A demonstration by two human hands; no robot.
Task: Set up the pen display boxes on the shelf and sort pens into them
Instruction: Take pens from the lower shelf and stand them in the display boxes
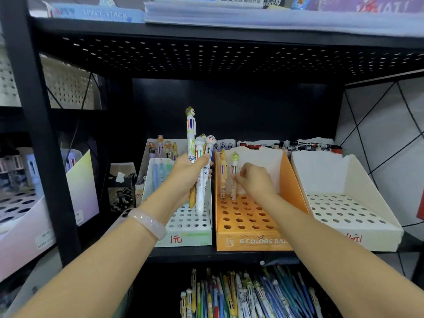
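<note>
Three pen display boxes stand side by side on the black shelf: a white-green box [197, 235] at left, an orange box [243, 242] in the middle, a white box [348, 216] at right. My left hand [185, 173] grips a bunch of character-topped multicolour pens [199, 180] above the white-green box. My right hand [254, 180] pinches one pen [234, 177] that stands in a back-row hole of the orange box. Another yellow pen [223, 177] stands upright beside it. Several pastel pens stand at the back of the white-green box.
More filled pen boxes [298, 144] line the back of the shelf. A pile of loose pens [247, 297] lies on the shelf below. A pastel box [75, 191] sits on the neighbouring rack at left. A black upright post [41, 134] stands between the racks.
</note>
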